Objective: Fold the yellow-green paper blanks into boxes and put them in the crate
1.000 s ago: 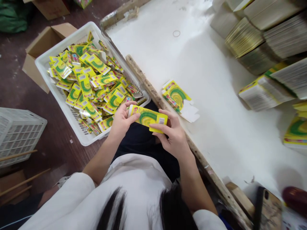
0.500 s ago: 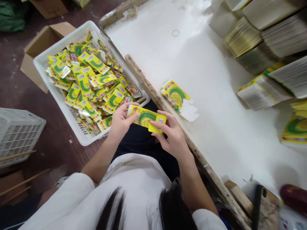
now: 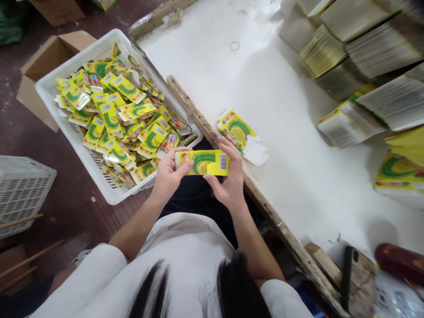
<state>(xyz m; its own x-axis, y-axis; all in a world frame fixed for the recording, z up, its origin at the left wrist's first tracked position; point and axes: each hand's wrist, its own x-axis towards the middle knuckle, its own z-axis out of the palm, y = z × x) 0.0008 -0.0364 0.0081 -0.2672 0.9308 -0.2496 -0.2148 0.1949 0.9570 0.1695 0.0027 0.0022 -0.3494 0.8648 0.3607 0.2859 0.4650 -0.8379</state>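
Observation:
A small yellow and green carton (image 3: 201, 160) with a barcode at its right end is held level in front of my body. My left hand (image 3: 168, 176) grips its left end, thumb across the printed face and fingers behind. At the other end, my right hand (image 3: 230, 183) has its thumb on the lower edge and its fingers round the barcode end. Just beyond my right fingers, a few flat unfolded cartons (image 3: 239, 132) with white flaps lie on the white table (image 3: 281, 185).
Left of the table, a white plastic basket (image 3: 114, 199) holds many similar cartons. Stacks of flat cartons (image 3: 351, 123) stand at the right. A wooden strip (image 3: 195, 112) edges the table. A phone (image 3: 359, 280) lies near the lower right, and an open cardboard box (image 3: 39, 95) is behind the basket.
The barcode flap at the carton's right end, tilted outward before, now lies in line with the face. My right fingers have moved from over the flap to behind and around that end.

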